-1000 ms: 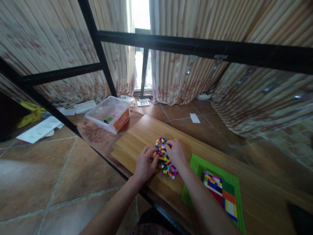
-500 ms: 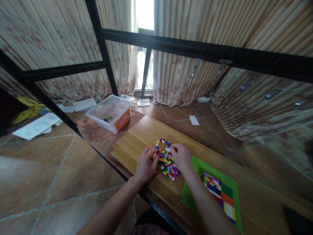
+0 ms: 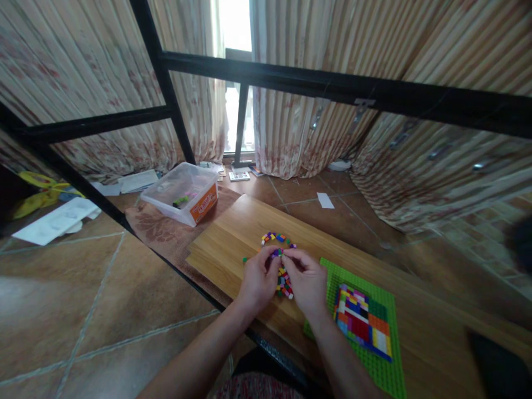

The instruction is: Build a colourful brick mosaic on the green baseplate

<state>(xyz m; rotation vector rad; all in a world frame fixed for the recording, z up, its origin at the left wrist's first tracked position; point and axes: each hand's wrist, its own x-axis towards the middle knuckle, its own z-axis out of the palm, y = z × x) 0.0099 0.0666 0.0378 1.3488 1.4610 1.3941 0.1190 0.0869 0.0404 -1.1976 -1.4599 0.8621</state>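
Note:
My left hand (image 3: 260, 277) and my right hand (image 3: 306, 280) meet over a pile of small colourful toy bricks (image 3: 285, 284). Both have thumb and fingers pinched together, their tips nearly touching around a tiny toy brick (image 3: 280, 252); its exact shape is too small to tell. Part of the pile is hidden under the hands. Beyond my fingertips, more loose bricks (image 3: 272, 237) lie in a curved row. Right of my right hand, a green baseplate (image 3: 384, 296) carries a built block of multicoloured bricks (image 3: 357, 316), partly behind my right forearm.
The wooden board (image 3: 224, 233) lies beneath everything. At its far left stands a clear plastic box (image 3: 178, 191) with an orange label and a few pieces inside. A black metal frame (image 3: 266, 72) crosses ahead, before curtains (image 3: 299, 127). A dark flat object (image 3: 494, 360) lies at right.
My right hand has come down and inward from the pile's far side, and my left hand has moved right to meet it. The view has shifted slightly, showing more of the built bricks.

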